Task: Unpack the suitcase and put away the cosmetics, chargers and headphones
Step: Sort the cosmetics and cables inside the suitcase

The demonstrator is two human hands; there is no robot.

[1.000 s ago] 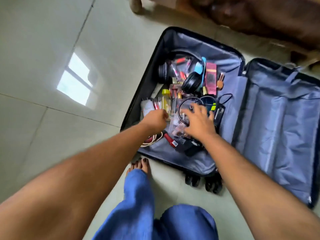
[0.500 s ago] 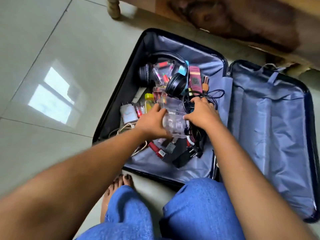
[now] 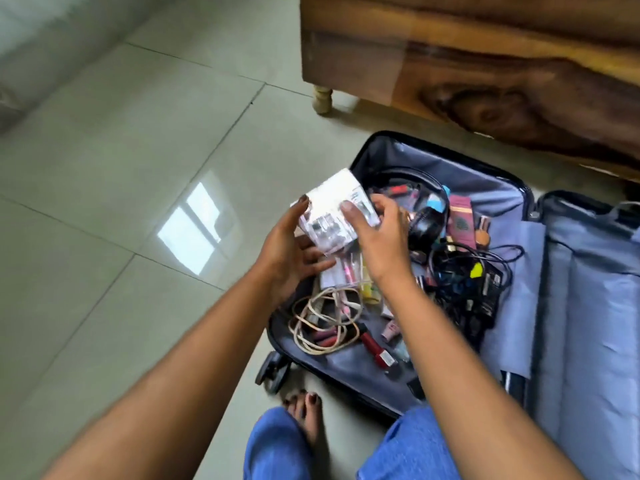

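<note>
- Both hands hold a clear box [image 3: 334, 211] in the middle of the frame: left hand [image 3: 289, 252] under it, right hand [image 3: 375, 233] gripping its side.
- It is above the open suitcase [image 3: 512, 216].
- Black headphones [image 3: 427, 221] and cords [image 3: 323, 322] lie inside.

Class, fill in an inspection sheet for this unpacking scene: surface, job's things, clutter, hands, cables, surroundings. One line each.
Surface: pale tiled floor, glossy, with a window reflection.
Job's things: open suitcase lying flat on the floor; black headphones, cosmetics tubes and a dark red box lie in its left half; a clear plastic box is held above it.
Clutter: loose small items piled together in the left half; right half looks bare.
Hands: left hand and right hand both grip the clear plastic box.
Cables: coiled pale cable; tangled black cables.
Surroundings: wooden furniture behind the suitcase; the person's blue trousers and bare foot near it.
</note>
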